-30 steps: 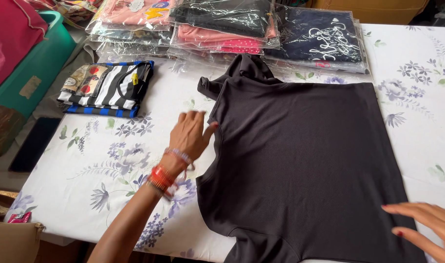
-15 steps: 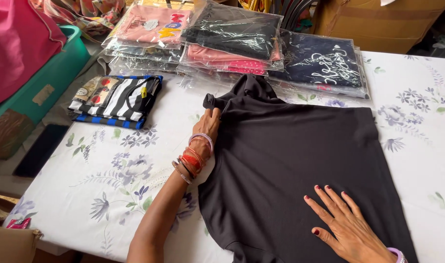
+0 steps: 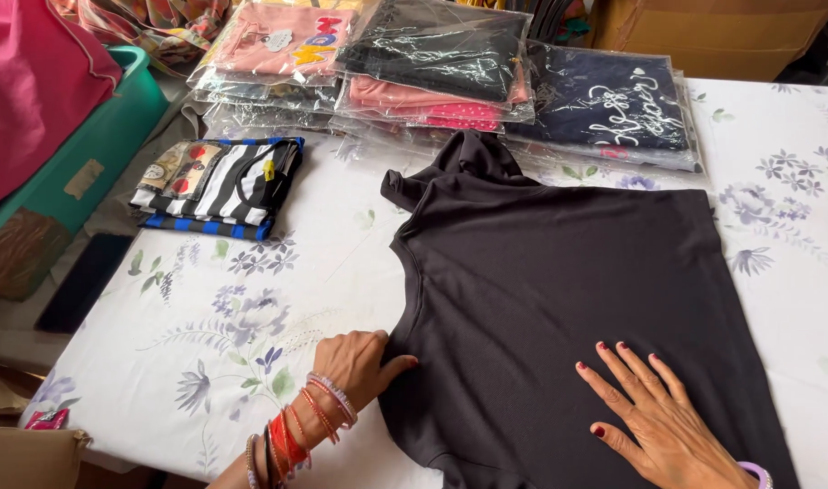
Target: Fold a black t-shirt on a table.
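Note:
A black garment [image 3: 568,281] lies spread flat on a table covered by a white floral cloth [image 3: 224,317]. My left hand [image 3: 360,362], with several bangles on the wrist, rests at the garment's left edge near the bottom, thumb touching the fabric. Fingers spread, my right hand [image 3: 659,421] presses flat on the garment's lower right part. Neither hand grips anything.
A folded striped garment [image 3: 219,186] lies at the left. Plastic-bagged clothes [image 3: 432,63] are stacked along the far edge. A green bin [image 3: 88,154] with pink cloth [image 3: 29,86] stands left of the table. A dark flat object [image 3: 83,281] lies below it.
My left hand slid down the garment's left edge toward me. My right hand moved leftward onto the garment and now lies flat on it.

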